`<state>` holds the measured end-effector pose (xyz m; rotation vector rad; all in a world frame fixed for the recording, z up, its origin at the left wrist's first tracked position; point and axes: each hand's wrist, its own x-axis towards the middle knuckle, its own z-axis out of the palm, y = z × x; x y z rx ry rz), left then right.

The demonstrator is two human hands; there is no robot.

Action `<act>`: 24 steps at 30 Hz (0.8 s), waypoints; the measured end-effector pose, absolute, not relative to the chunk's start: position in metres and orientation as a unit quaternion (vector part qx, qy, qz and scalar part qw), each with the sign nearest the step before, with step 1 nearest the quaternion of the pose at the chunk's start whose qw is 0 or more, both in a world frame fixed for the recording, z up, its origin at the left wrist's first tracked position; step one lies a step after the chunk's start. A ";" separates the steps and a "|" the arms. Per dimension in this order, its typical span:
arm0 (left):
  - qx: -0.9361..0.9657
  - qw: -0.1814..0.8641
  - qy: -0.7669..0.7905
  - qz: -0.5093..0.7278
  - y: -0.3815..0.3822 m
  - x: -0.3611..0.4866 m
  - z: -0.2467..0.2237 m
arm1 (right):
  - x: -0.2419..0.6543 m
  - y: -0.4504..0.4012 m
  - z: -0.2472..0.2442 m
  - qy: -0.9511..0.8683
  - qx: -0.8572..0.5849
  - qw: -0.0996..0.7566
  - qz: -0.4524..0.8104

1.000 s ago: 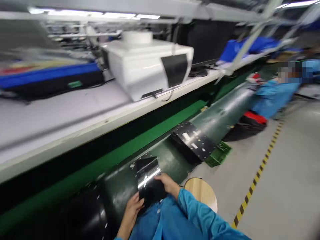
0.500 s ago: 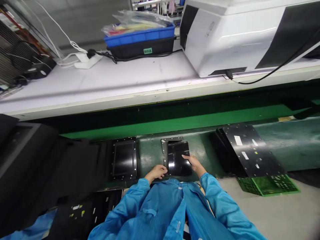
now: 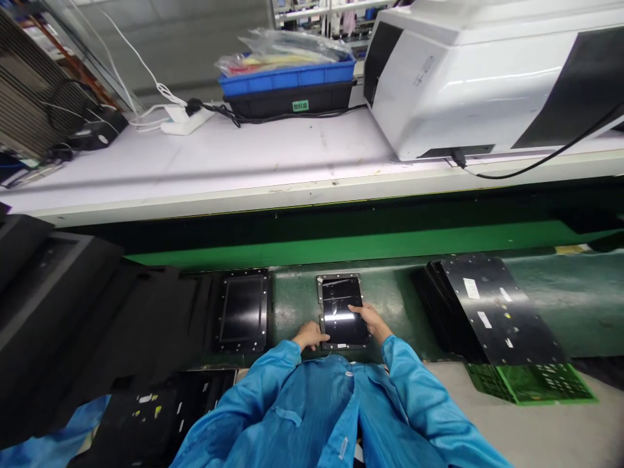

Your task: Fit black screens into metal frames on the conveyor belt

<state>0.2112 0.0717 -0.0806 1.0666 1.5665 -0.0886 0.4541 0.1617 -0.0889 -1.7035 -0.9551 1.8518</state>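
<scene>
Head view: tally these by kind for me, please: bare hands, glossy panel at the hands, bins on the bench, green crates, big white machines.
Hands: 2 (left hand, right hand)
Glossy panel: 1
Bins: 2 (blue bin, black bin)
Green crate: 1
White machine: 1
Total: 7

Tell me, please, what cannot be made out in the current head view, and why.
All in the head view:
Under the glossy panel: covered by the panel itself.
Right hand: some fingers hidden behind the hand.
Print on the white labels: too small.
White machine: cut off by the top and right edges.
Green crate: partly hidden by the black plate.
</scene>
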 end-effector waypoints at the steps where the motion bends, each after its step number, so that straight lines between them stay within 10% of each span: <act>1: 0.459 0.578 0.673 -0.038 0.070 0.212 -0.082 | 0.453 0.162 -0.090 -0.346 -0.617 0.222 0.671; 24: 0.526 0.488 0.688 -0.108 0.065 0.217 -0.068 | 0.484 0.087 -0.097 -0.532 -0.777 0.080 0.328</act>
